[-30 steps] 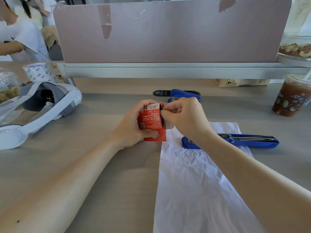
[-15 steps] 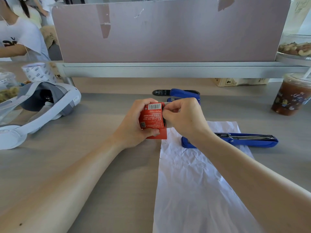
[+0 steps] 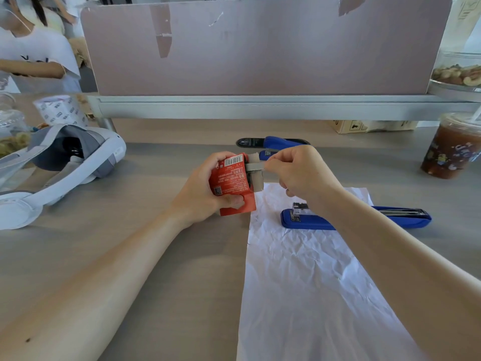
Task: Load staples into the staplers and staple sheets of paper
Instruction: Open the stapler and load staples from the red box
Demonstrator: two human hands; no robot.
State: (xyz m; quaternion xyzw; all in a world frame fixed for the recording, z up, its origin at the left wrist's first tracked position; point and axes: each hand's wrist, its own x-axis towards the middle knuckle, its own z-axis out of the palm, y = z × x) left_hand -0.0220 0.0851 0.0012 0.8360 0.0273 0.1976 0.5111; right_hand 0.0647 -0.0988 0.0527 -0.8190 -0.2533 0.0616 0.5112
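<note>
— Two hands were busy, weren't they? What had each got hold of?

— The left hand [image 3: 200, 194] was wrapped tight round the red box [image 3: 231, 182], its open flap turned toward the right hand [image 3: 299, 175]. That one's grip was pinched shut on a grey strip of staples [image 3: 253, 167], partly out of the box mouth.

— Why hold the box up off the desk [image 3: 156, 256]?

— I judged it steadied the box so the strip could slide straight out sideways.

— And where were the staplers?

— One blue stapler [image 3: 307, 221] lay open just below the right wrist, resting on the creased sheet of paper [image 3: 312, 282], its channel bared, probably ready for loading. A second stapler [image 3: 278, 143] sat beyond the grip, farther back.

— So nothing was loaded yet?

— Not that I could see.
</note>
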